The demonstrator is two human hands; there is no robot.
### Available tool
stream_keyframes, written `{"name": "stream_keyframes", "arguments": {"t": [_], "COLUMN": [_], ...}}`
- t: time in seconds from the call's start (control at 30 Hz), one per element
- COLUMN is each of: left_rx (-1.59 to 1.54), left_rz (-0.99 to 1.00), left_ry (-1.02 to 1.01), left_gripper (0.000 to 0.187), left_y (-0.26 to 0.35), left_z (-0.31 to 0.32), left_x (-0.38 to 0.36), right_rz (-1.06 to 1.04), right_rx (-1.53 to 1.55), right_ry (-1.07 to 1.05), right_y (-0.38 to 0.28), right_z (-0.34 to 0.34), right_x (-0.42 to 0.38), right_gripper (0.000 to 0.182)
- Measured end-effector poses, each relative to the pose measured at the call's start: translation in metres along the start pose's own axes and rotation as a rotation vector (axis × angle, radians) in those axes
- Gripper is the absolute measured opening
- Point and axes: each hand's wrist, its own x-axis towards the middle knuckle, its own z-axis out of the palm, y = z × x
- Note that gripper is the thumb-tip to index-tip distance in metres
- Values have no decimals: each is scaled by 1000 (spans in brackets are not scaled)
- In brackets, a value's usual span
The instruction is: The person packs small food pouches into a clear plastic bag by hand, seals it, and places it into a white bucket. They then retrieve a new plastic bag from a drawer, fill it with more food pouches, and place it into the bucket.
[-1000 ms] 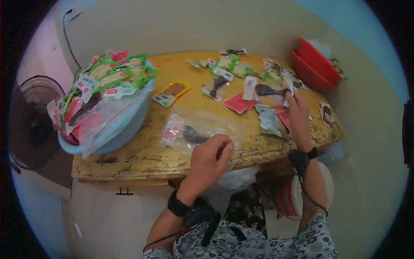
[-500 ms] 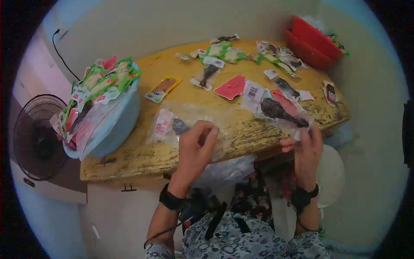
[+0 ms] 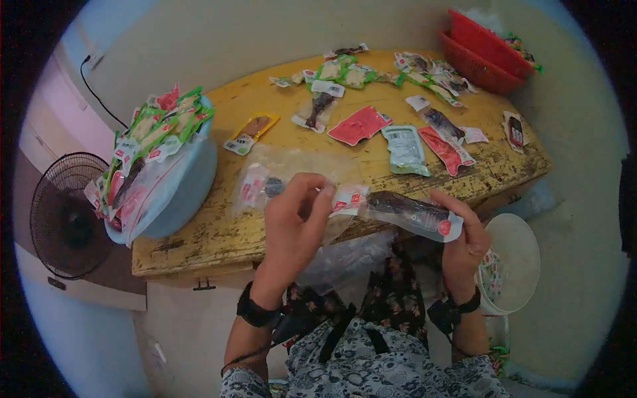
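A vacuum-packed dark drumstick [image 3: 408, 213] lies crosswise in front of me, its white, red-printed end near my left fingertips. My right hand [image 3: 466, 242] grips the packet's other end, thumb and fingers closed on it. My left hand [image 3: 298, 222] is pinched closed at the edge of a clear plastic bag [image 3: 292, 159]; its fingertips are partly hidden. Another packet with dark contents [image 3: 259, 189] shows inside that bag. Beyond the hands lie a red packet [image 3: 360, 125], a pale green-white packet [image 3: 406, 150] and a narrow red packet [image 3: 448, 150].
A blue basin [image 3: 189, 179] heaped with packets stands on the left by a black fan [image 3: 70, 215]. More packets [image 3: 352, 73] line the table's [image 3: 219, 219] back. Red baskets [image 3: 481, 63], a phone [image 3: 515, 132] and a white bucket [image 3: 521, 265] are on the right.
My right hand has brought the drumstick packet down and left, turning it level toward my left hand. The pale green-white packet now shows on the table.
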Motion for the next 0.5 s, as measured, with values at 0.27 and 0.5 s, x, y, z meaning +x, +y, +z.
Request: {"name": "stream_keyframes", "arguments": {"t": [0.27,0.5], "left_rx": [121,152], "left_rz": [126,237], "left_ry": [-28,-52], "left_gripper": [11,11], "left_y": [24,37], "left_z": [-6,9], "left_x": [1,8], "right_rz": [-235,-169], "right_rx": [-92,12], "right_ry": [-129,-92], "right_y": [-5,0], "right_z": [9,54], "right_x": [3,15], "right_gripper": [33,30]}}
